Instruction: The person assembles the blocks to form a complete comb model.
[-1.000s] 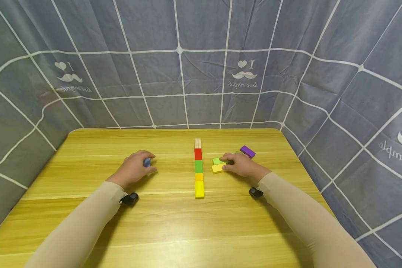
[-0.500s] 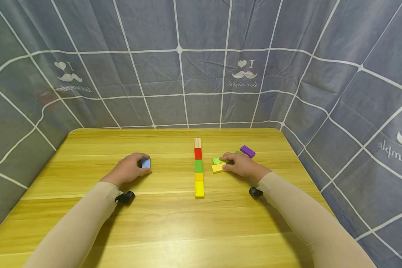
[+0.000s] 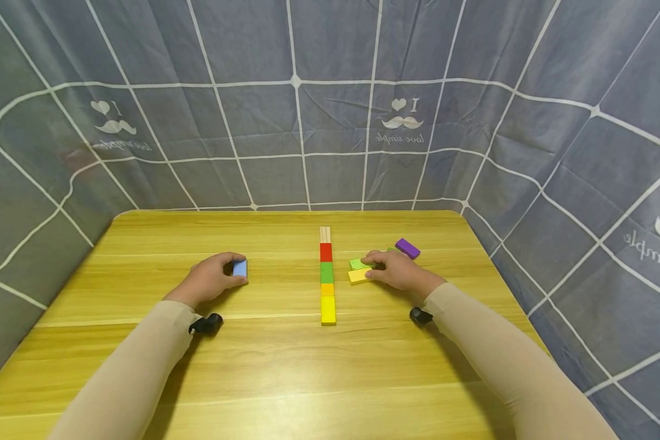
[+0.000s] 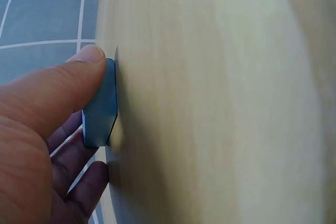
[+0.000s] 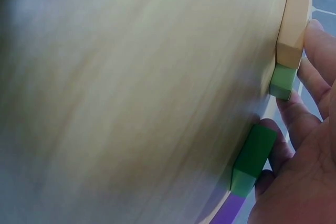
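A small blue block (image 3: 239, 268) lies on the wooden table at the left, between the thumb and fingers of my left hand (image 3: 211, 278). The left wrist view shows the thumb on the near part of that blue block (image 4: 100, 111) with the fingers at its far side. To the right, my right hand (image 3: 398, 270) rests over a yellow block (image 3: 359, 277) and a light green block (image 3: 356, 264). Its thumb touches the yellow block, and the fingers lie loosely bent by the green one. A darker green block (image 5: 254, 153) sits by its rear fingers.
Between the hands a straight row of blocks runs away from me: yellow (image 3: 327, 310), orange (image 3: 327, 290), green (image 3: 327, 272), red (image 3: 326, 252) and plain wood (image 3: 325, 234). A purple block (image 3: 407, 248) lies behind the right hand. A grey curtain (image 3: 330, 146) surrounds the table (image 3: 286, 373).
My left hand has drawn back slightly to the left and closed its thumb and fingers on the blue block, more of which now shows. The right hand has stayed put.
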Demonstrator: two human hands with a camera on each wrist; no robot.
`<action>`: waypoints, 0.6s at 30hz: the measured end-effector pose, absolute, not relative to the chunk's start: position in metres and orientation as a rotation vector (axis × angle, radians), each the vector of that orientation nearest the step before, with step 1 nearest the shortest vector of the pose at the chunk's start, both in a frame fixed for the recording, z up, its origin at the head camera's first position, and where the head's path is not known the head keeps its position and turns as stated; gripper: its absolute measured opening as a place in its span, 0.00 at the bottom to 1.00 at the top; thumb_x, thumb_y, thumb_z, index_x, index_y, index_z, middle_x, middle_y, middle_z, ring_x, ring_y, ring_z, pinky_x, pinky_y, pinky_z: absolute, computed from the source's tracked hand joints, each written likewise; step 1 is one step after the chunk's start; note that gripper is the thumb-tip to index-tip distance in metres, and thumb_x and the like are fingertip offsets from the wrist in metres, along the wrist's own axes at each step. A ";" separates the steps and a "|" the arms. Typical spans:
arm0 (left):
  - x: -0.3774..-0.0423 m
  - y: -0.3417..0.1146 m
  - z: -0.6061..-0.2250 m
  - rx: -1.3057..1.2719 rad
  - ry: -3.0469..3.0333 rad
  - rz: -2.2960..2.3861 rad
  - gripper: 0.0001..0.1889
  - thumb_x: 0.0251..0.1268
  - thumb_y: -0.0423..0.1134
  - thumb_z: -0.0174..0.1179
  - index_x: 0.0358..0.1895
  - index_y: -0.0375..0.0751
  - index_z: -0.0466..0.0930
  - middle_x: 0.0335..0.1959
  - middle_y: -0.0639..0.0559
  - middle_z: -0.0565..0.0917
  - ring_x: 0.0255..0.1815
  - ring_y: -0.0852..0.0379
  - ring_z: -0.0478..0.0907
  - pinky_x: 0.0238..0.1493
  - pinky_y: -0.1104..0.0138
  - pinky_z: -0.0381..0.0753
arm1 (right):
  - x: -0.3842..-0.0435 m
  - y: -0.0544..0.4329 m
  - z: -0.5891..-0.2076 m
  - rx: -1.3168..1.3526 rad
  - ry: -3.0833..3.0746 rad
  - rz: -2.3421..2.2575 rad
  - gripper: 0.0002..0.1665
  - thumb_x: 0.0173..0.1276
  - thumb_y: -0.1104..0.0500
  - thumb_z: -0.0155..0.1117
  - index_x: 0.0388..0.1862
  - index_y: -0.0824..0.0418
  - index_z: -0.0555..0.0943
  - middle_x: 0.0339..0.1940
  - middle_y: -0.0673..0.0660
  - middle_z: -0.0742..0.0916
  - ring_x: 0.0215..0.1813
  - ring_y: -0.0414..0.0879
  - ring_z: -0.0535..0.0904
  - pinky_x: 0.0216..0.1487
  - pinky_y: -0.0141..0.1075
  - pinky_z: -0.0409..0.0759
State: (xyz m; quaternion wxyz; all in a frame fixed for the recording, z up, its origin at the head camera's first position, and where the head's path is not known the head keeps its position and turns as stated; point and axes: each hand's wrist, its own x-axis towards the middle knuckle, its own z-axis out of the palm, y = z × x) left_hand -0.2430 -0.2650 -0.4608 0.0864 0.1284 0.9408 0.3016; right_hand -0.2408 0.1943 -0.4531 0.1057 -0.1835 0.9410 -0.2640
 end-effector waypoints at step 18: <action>-0.242 -0.262 -0.458 0.355 2.792 0.902 0.34 0.72 0.52 0.68 0.75 0.42 0.73 0.73 0.32 0.76 0.69 0.32 0.74 0.69 0.31 0.57 | -0.242 0.193 -0.453 -0.531 2.797 -0.717 0.28 0.78 0.51 0.66 0.73 0.57 0.80 0.77 0.62 0.78 0.81 0.63 0.69 0.81 0.56 0.66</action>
